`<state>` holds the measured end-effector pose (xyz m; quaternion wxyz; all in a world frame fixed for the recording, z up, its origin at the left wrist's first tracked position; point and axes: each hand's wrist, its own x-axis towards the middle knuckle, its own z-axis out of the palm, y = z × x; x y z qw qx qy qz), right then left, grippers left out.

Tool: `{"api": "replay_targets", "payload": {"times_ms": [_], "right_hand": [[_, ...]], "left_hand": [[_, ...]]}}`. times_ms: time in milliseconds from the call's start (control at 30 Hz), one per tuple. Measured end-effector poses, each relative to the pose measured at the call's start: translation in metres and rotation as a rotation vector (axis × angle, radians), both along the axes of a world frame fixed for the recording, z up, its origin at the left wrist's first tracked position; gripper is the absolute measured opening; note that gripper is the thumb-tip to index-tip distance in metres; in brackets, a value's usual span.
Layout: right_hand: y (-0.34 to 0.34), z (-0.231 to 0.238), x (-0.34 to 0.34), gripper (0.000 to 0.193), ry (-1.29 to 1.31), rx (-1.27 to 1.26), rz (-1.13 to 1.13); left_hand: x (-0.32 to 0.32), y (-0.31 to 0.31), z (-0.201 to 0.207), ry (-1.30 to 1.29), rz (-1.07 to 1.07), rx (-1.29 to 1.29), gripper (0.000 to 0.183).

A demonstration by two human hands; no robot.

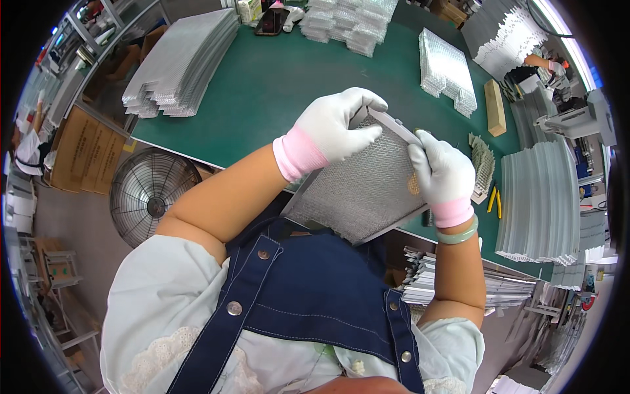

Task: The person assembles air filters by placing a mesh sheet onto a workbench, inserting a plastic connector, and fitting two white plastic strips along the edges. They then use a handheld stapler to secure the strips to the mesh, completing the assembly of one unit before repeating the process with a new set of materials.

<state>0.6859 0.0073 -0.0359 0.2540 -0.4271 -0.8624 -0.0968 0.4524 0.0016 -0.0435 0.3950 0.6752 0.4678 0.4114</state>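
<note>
A metal mesh filter panel point(357, 190) with a thin light frame is tilted between my body and the table's near edge. My left hand point(338, 125), in a white glove with a pink cuff, grips its upper left corner, with thumb and forefinger on either side of the frame. On the upper right corner, the gloved fingers of my right hand point(443, 167) pinch the frame strip point(396, 125). The right fingertips partly cover that corner. A small tan round spot point(413, 184) shows on the mesh beside my right hand.
Stacked mesh sheets point(184, 59) and bubble-wrapped packs point(348, 23) occupy the green table point(275, 85). To the right are another wrapped pack point(446, 69), a wooden block point(495, 108), yellow-handled pliers point(495, 200) and piled panels point(538, 203). A floor fan point(155, 205) stands left.
</note>
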Motion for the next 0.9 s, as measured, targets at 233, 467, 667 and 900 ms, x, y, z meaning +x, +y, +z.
{"api": "replay_targets", "payload": {"times_ms": [233,467,667,900], "right_hand": [[-0.001,-0.006,0.001,0.030,-0.009,0.091,0.009],[-0.041,0.056,0.008,0.021,0.348,0.220,0.061],[-0.058,0.027,0.003,0.014,1.164,0.003,0.213],[-0.048,-0.141,-0.007,0.018,0.680,-0.139,0.040]], "left_hand": [[0.012,0.001,-0.068,-0.112,0.204,0.550,0.048],[0.016,-0.020,0.043,0.157,0.198,0.965,0.040],[0.026,-0.008,0.098,0.511,-0.091,1.122,0.036],[0.057,0.012,-0.021,0.359,0.018,1.048,0.060]]}}
